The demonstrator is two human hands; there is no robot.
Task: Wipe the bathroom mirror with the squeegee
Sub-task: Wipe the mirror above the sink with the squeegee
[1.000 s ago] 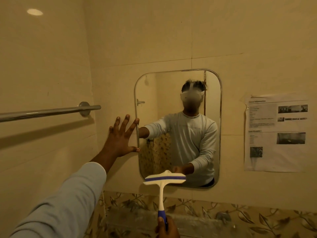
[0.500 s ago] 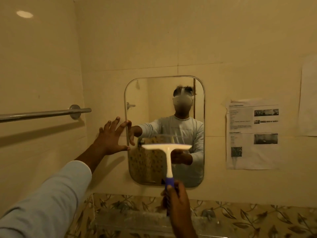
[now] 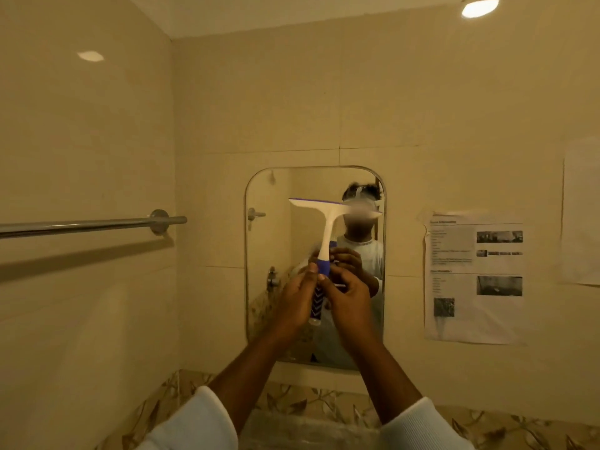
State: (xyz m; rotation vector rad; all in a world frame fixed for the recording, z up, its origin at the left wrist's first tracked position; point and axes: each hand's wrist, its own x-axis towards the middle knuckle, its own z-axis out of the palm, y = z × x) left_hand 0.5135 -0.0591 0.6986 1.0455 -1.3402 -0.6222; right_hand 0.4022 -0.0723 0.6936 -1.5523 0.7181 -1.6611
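A metal bar [image 3: 91,225] sits left of the mirror [image 3: 269,254]. In front of the mirror, the left hand [image 3: 293,303] grips the squeegee [image 3: 328,228] handle, and so does the right hand [image 3: 349,300]. The blade is near the mirror's top. Right of the mirror hangs a paper [image 3: 474,277], too blurry to read.

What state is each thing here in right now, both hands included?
squeegee: upright, blade on top, held in front of the mirror; contact with the glass unclear.
left hand: grips the squeegee handle.
right hand: grips the handle too.
mirror: mounted on the wall, reflecting the person.
towel bar: horizontal, fixed to the left wall.
paper sheet: stuck to the wall right of the mirror.
ceiling light: on.
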